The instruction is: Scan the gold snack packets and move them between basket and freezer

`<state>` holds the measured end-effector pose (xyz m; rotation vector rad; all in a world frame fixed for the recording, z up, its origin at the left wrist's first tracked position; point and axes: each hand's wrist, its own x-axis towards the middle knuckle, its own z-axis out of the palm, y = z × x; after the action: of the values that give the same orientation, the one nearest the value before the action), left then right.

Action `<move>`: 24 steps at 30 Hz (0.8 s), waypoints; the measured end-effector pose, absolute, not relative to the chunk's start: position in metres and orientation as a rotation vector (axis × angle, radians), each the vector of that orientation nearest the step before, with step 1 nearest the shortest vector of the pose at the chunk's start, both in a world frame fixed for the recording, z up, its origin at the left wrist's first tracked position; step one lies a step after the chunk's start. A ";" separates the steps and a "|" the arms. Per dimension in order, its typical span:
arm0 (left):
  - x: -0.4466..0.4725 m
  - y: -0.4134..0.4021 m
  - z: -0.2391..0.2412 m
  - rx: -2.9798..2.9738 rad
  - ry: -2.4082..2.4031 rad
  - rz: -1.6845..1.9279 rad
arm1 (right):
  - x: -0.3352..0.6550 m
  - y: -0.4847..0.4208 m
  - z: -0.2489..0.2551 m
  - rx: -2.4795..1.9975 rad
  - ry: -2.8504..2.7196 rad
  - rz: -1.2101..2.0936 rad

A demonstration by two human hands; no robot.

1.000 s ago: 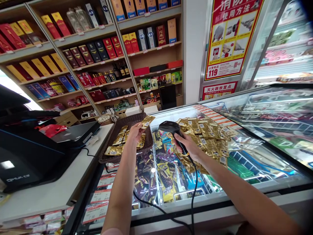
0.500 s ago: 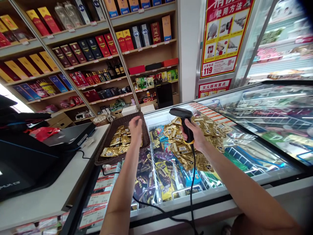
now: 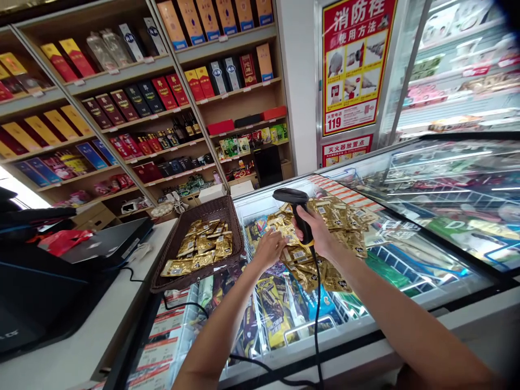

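Note:
My right hand (image 3: 316, 230) is wrapped round the grip of a black barcode scanner (image 3: 291, 196), held above a pile of gold foil packets (image 3: 337, 216). A black cable hangs from the scanner's grip. At the left edge of that pile, my left hand (image 3: 271, 248) has its fingers stretched out over the packets, touching or just above them; no packet is plainly in its grasp. Left of it, a dark brown wicker basket (image 3: 238, 227) holds several more gold packets (image 3: 205, 244). Both pile and basket rest on the glass top of a chest freezer.
Under the freezer glass (image 3: 406, 254) lie colourful ice-cream packs (image 3: 272, 309) in wire baskets. The scanner cable (image 3: 317, 325) crosses the front. A white counter (image 3: 81, 336) with black equipment (image 3: 36, 292) stands left. Shelves of boxed goods (image 3: 150, 97) rise behind, beside a red-and-yellow poster (image 3: 355, 65).
My left hand has moved from over the basket rightward to the edge of the packet pile. The scanner has dropped slightly left and down in view as the camera shifted.

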<state>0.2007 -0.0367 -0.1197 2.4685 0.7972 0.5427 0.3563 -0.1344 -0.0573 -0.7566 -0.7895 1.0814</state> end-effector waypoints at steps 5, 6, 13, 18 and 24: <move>0.203 -0.034 -0.128 2.409 0.877 0.696 | 0.356 -0.134 -0.058 -0.764 -0.791 1.078; 0.204 -0.033 -0.131 2.379 0.901 0.738 | 0.356 -0.134 -0.058 -0.767 -0.795 1.074; 0.210 -0.022 -0.145 2.066 1.071 0.951 | 0.355 -0.134 -0.059 -0.774 -0.797 1.064; 0.211 -0.019 -0.148 1.948 1.068 0.947 | 0.355 -0.135 -0.059 -0.778 -0.814 1.071; 0.211 -0.030 -0.139 2.051 1.061 0.905 | 0.355 -0.135 -0.059 -0.792 -0.800 1.071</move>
<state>0.2105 -0.0305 -0.1389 2.0511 1.0612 0.9049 0.3548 -0.1348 -0.0586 -0.7915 -0.7996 1.0715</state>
